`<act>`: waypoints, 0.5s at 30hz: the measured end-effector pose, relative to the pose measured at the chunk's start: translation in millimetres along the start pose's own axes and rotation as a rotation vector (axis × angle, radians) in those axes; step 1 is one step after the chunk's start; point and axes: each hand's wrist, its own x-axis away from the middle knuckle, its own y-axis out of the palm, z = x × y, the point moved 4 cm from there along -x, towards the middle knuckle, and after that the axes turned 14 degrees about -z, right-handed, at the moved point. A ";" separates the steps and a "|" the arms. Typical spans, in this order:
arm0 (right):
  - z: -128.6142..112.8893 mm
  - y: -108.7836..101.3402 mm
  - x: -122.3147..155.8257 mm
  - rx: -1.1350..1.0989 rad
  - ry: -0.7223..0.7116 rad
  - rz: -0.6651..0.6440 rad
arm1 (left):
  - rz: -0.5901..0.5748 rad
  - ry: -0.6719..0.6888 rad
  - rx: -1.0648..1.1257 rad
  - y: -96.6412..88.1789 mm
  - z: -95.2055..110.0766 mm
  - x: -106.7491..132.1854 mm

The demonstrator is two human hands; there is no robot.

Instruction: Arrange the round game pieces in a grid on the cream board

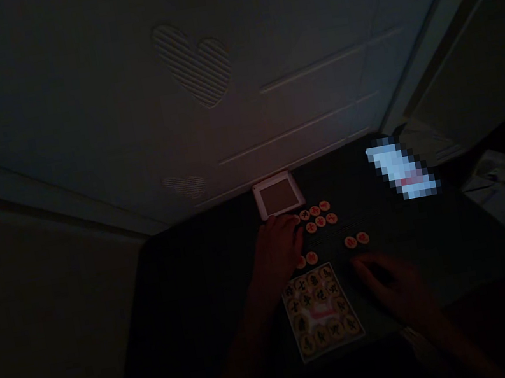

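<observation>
- Head view: a person's two bare hands are working in dim light over a dark desk (210, 280), among round discs bearing red characters.
- Left hand (277, 246): it is lying at the left end of the far group of red-marked discs (320, 221); its fingers are bending close together, and whether they are pinching a disc one cannot tell.
- Right hand (394, 284): it is resting on the near side of the right pair of red-marked discs (362, 238); its fingers are curling inward, narrowly set, and what they may be enclosing one cannot tell.
- Handling, as a judgement: good work is depending on fingertips taking one disc by its rim, staying low so that neighbours are not being nudged; the left wrist is needing clearance over the near left pair of red-marked discs (311, 258).
- Appearance: the red-marked discs are showing pale faces and reddish characters; the far group is forming two short rows, while the near left pair is lying side by side, partly covered by the left hand.
- Near side: a square, light-edged tray (322, 311) is holding larger-looking discs with dark characters (313, 280) around a pinkish patch.
- Far side: a pale-rimmed box (280, 197) is lying just beyond the left hand; a bright, pixelated object (401, 169) is glowing at far right.
</observation>
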 end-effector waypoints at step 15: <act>-1.9 -2.4 -0.6 0.001 0.007 -0.005 | -0.001 0.079 -0.061 -2.6 5.0 -28.1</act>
